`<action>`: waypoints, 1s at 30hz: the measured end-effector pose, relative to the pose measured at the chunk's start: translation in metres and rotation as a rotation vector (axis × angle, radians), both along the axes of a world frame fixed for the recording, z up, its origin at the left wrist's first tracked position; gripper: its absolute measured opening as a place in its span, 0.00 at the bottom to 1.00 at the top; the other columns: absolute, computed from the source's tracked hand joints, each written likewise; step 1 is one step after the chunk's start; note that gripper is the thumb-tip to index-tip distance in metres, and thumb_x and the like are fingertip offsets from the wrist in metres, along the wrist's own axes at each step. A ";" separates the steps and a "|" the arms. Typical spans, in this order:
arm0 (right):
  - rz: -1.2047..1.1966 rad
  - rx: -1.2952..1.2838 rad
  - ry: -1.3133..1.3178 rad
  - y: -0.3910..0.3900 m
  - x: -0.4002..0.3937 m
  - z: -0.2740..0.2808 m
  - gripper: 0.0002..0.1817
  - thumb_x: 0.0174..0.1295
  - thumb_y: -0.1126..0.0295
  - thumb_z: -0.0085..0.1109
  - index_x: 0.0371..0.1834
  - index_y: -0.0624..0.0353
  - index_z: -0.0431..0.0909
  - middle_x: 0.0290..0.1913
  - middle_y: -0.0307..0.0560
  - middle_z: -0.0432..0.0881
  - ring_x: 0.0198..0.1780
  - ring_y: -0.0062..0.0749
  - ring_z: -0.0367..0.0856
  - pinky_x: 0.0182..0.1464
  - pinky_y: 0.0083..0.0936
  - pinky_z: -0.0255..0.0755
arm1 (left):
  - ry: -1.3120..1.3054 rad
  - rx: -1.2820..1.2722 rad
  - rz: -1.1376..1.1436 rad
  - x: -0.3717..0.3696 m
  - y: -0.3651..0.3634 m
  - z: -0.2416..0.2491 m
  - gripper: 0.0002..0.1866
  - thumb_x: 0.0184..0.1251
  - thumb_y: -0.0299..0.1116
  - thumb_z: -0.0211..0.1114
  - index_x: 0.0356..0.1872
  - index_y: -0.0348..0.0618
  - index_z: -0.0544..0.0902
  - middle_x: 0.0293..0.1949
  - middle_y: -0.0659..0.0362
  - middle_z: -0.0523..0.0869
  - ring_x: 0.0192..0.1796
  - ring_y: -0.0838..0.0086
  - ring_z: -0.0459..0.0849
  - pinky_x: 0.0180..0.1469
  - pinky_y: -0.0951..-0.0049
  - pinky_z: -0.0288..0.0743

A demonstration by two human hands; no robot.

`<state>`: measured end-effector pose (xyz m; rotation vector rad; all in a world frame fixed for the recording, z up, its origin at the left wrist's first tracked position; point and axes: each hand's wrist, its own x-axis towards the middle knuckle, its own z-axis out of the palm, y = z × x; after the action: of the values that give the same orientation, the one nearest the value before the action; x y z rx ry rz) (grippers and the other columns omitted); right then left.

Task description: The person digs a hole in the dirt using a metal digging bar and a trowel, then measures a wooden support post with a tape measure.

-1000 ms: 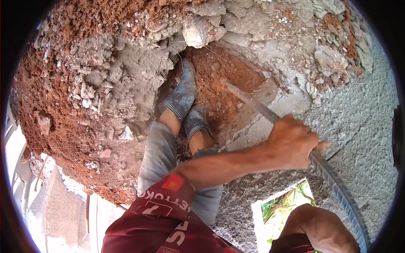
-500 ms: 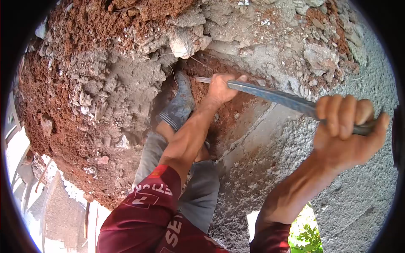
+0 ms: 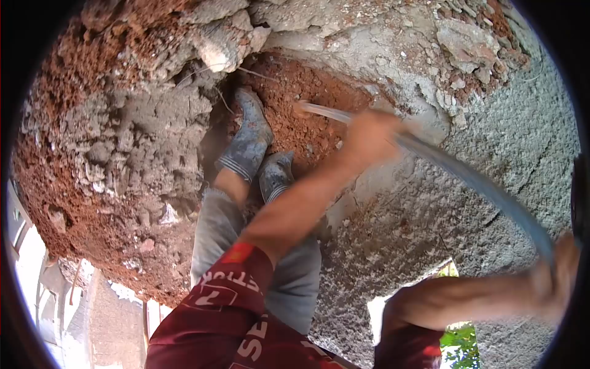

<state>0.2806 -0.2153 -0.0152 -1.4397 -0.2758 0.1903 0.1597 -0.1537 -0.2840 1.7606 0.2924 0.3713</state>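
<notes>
A long blue-grey digging bar (image 3: 476, 178) slants across the right half of the view and looks curved through the lens. Around its lower shaft is my left hand (image 3: 375, 136), closed and smeared by motion. My right hand (image 3: 556, 280) grips the upper end near the right edge, also blurred. The bar's pale lower end (image 3: 326, 112) points into loose red soil (image 3: 304, 80) at the bottom of a dug hollow. Beside that soil stand my muddy boots, one (image 3: 249, 132) farther in and the other (image 3: 276, 174) partly hidden behind my left forearm.
Broken concrete and earth (image 3: 141, 117) rise on the left, with a jagged lump (image 3: 215, 52) overhanging the hollow. Thin wires (image 3: 258, 75) stick out there. A rough grey wall (image 3: 516, 129) borders the right side. Green leaves (image 3: 461, 344) show through a gap below.
Both hands and the bar have moved right, my right hand also dropping lower towards the edge. The bar's lower end has shifted slightly right. More of the second boot shows.
</notes>
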 end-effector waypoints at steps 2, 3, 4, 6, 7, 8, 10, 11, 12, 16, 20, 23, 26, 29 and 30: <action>-0.008 0.109 0.146 0.011 -0.032 -0.128 0.28 0.70 0.46 0.39 0.12 0.46 0.57 0.10 0.33 0.58 0.11 0.20 0.52 0.14 0.26 0.50 | 0.542 -0.004 -0.276 -0.032 0.039 -0.123 0.19 0.66 0.41 0.62 0.20 0.39 0.82 0.21 0.48 0.83 0.27 0.62 0.85 0.37 0.62 0.80; -0.048 0.193 0.188 0.020 -0.044 -0.124 0.29 0.69 0.44 0.38 0.13 0.46 0.50 0.07 0.32 0.50 0.11 0.19 0.44 0.16 0.25 0.46 | 0.547 -0.020 -0.215 -0.035 0.040 -0.131 0.20 0.66 0.44 0.62 0.20 0.38 0.82 0.20 0.48 0.82 0.25 0.62 0.83 0.36 0.61 0.79; -0.047 0.218 0.157 0.030 -0.034 -0.129 0.29 0.69 0.44 0.38 0.13 0.46 0.50 0.07 0.32 0.50 0.11 0.19 0.44 0.16 0.25 0.46 | 0.558 -0.033 -0.191 -0.038 0.040 -0.129 0.22 0.66 0.47 0.62 0.21 0.37 0.82 0.19 0.48 0.81 0.23 0.62 0.82 0.36 0.60 0.78; -0.251 -0.029 0.225 0.036 -0.045 -0.111 0.29 0.70 0.44 0.35 0.12 0.47 0.50 0.07 0.32 0.50 0.10 0.20 0.44 0.16 0.26 0.45 | 0.681 -0.149 -0.188 -0.066 0.023 -0.100 0.23 0.65 0.48 0.63 0.20 0.37 0.82 0.17 0.49 0.80 0.22 0.63 0.79 0.35 0.60 0.76; -0.223 -0.008 0.197 0.038 -0.045 -0.108 0.29 0.70 0.44 0.35 0.12 0.47 0.50 0.07 0.32 0.50 0.10 0.20 0.44 0.16 0.26 0.45 | 0.662 -0.191 -0.133 -0.041 0.034 -0.096 0.24 0.64 0.49 0.64 0.18 0.37 0.81 0.16 0.49 0.78 0.20 0.64 0.77 0.33 0.60 0.75; -0.164 0.029 0.216 0.032 -0.048 -0.106 0.29 0.70 0.43 0.34 0.13 0.47 0.52 0.07 0.34 0.51 0.09 0.20 0.45 0.14 0.26 0.46 | 0.599 -0.155 -0.089 -0.041 0.035 -0.094 0.26 0.63 0.51 0.66 0.16 0.35 0.79 0.15 0.47 0.77 0.19 0.65 0.75 0.31 0.61 0.73; 0.031 0.088 0.238 0.032 -0.053 -0.091 0.30 0.71 0.42 0.30 0.13 0.46 0.53 0.07 0.35 0.54 0.09 0.21 0.48 0.12 0.27 0.47 | 0.545 -0.104 -0.039 -0.036 0.034 -0.087 0.26 0.62 0.50 0.66 0.16 0.35 0.79 0.15 0.47 0.77 0.19 0.65 0.76 0.31 0.61 0.73; 0.084 0.105 0.242 0.037 -0.048 -0.077 0.29 0.71 0.43 0.29 0.13 0.47 0.53 0.07 0.35 0.53 0.10 0.20 0.49 0.13 0.26 0.48 | 0.531 -0.063 -0.018 -0.048 0.033 -0.087 0.26 0.62 0.49 0.66 0.15 0.35 0.79 0.14 0.48 0.77 0.19 0.64 0.76 0.31 0.61 0.73; 0.120 0.117 0.258 0.043 -0.038 -0.050 0.29 0.72 0.44 0.28 0.13 0.47 0.53 0.07 0.35 0.53 0.10 0.20 0.49 0.13 0.26 0.48 | 0.449 -0.072 0.009 -0.047 0.032 -0.064 0.26 0.62 0.48 0.67 0.12 0.38 0.78 0.14 0.53 0.79 0.17 0.66 0.77 0.26 0.64 0.73; 0.246 -0.086 0.240 -0.005 0.011 0.069 0.24 0.72 0.55 0.26 0.16 0.46 0.58 0.14 0.37 0.71 0.15 0.31 0.68 0.24 0.38 0.68 | 0.172 -0.105 0.093 -0.047 -0.020 0.013 0.27 0.62 0.47 0.67 0.06 0.48 0.73 0.08 0.60 0.74 0.10 0.75 0.71 0.14 0.71 0.67; 0.110 0.038 -0.001 0.002 -0.003 0.161 0.28 0.69 0.43 0.38 0.15 0.48 0.64 0.08 0.31 0.60 0.08 0.17 0.57 0.14 0.24 0.59 | 0.137 -0.142 -0.029 -0.023 -0.040 0.130 0.21 0.56 0.42 0.68 0.09 0.45 0.76 0.05 0.61 0.71 0.10 0.70 0.71 0.15 0.66 0.67; 0.036 0.009 -0.159 -0.011 -0.004 0.170 0.29 0.69 0.43 0.35 0.14 0.49 0.63 0.08 0.33 0.58 0.09 0.19 0.56 0.15 0.24 0.58 | 0.077 -0.170 -0.176 0.000 -0.037 0.146 0.15 0.51 0.38 0.70 0.11 0.46 0.78 0.10 0.59 0.76 0.14 0.68 0.75 0.20 0.65 0.71; -0.140 -0.126 -0.042 -0.017 -0.005 0.037 0.30 0.71 0.45 0.30 0.12 0.48 0.60 0.08 0.34 0.56 0.10 0.20 0.53 0.15 0.22 0.53 | 0.039 -0.245 -0.096 0.006 -0.034 0.024 0.08 0.51 0.35 0.71 0.20 0.46 0.83 0.23 0.56 0.85 0.25 0.65 0.84 0.29 0.69 0.77; -0.212 -0.101 0.155 0.003 -0.044 -0.099 0.27 0.71 0.49 0.30 0.12 0.47 0.48 0.09 0.31 0.47 0.14 0.20 0.41 0.19 0.23 0.41 | 0.229 -0.020 -0.403 -0.026 -0.016 -0.143 0.13 0.53 0.31 0.64 0.41 0.48 0.87 0.36 0.48 0.86 0.41 0.61 0.87 0.51 0.63 0.78; -0.198 -0.081 0.122 0.018 -0.034 -0.106 0.27 0.71 0.49 0.30 0.12 0.47 0.48 0.09 0.31 0.47 0.14 0.20 0.41 0.19 0.23 0.41 | 0.198 0.002 -0.387 0.000 -0.005 -0.148 0.13 0.53 0.31 0.64 0.41 0.48 0.87 0.36 0.48 0.86 0.41 0.61 0.87 0.51 0.63 0.78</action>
<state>0.2470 -0.1969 -0.1214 -1.5196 -0.0256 0.1281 0.1594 -0.1587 -0.4320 1.8105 0.0859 -0.0811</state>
